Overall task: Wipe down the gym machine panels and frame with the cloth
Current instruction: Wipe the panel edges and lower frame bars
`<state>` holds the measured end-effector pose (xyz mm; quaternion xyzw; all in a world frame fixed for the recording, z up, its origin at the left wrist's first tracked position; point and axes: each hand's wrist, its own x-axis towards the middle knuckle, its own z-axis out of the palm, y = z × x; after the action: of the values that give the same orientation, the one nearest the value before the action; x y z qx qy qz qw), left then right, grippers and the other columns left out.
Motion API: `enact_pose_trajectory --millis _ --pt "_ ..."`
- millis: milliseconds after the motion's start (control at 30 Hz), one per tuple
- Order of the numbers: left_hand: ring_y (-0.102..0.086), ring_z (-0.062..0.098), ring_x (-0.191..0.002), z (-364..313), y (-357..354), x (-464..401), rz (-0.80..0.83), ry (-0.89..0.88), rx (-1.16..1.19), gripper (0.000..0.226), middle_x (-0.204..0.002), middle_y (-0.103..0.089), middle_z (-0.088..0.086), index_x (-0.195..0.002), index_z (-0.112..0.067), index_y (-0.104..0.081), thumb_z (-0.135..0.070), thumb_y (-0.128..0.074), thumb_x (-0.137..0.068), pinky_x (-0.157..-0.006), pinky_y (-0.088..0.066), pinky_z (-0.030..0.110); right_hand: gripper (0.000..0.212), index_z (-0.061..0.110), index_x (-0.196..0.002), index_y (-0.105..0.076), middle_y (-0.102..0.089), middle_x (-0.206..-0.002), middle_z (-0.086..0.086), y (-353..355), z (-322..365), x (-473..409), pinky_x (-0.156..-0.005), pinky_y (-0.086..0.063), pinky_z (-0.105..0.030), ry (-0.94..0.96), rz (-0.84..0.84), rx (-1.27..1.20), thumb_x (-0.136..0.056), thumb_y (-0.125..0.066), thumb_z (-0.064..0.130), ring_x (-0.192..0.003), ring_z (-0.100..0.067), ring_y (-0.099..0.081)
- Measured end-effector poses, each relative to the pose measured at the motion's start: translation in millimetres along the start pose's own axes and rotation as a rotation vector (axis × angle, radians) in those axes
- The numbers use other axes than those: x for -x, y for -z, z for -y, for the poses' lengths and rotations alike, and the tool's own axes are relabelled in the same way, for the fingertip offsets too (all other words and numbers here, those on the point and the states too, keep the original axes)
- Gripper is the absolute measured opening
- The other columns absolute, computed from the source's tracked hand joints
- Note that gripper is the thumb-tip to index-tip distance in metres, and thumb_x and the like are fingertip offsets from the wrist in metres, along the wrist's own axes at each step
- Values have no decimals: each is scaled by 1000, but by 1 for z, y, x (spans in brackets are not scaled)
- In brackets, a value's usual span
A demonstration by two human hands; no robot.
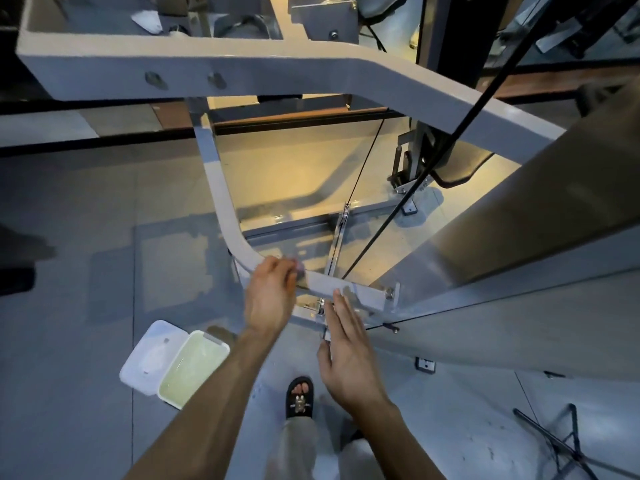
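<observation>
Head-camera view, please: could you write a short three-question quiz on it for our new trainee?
1. True or false: the right hand is a closed fist.
2. Which hand has its fingers curled at the curved grey metal frame tube? A: left hand. B: right hand. C: neither.
3. What lies open on the grey floor, left of the left forearm?
Key: 1 false, its fingers are straight; 2 A; 3 the white hinged box with a pale green inside.

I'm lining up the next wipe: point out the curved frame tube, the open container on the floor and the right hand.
curved frame tube (221, 206): head view, bare upright stretch above the bend.
open container (194, 367): head view, pale green inside of the tub.
right hand (349, 355): head view, back of the hand.
</observation>
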<state>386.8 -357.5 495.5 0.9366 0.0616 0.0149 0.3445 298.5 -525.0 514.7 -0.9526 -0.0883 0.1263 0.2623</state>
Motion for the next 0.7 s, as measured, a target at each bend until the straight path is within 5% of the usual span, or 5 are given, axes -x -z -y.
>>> enact_pose_trajectory --millis 167,367,700 --pt "-62 19 -94 -14 -7 12 149 -154 -14 24 -107 -64 -2 -120 -27 -74 -29 -57 -104 -76 -55 34 72 13 -164 -10 12 -171 -2 -2 -11 -11 -129 0 -37 -62 46 110 -100 -42 24 -155 -11 20" --pt "-65 25 -101 36 34 -36 -76 194 -60 26 -114 -66 2 -117 -27 -75 -28 -52 -106 -91 -52 36 71 14 -164 -9 13 -171 0 3 -28 0 -120 18 -20 -123 48 94 -99 -33 28 -155 -9 18" --pt "-63 15 -89 -33 -11 18 206 -140 41 23 -107 -63 -4 -114 -30 -73 -36 -53 -105 -82 -56 35 73 16 -164 -10 13 -169 6 2 -32 12 -119 14 -14 -142 23 20 -97 -39 24 -152 1 20"
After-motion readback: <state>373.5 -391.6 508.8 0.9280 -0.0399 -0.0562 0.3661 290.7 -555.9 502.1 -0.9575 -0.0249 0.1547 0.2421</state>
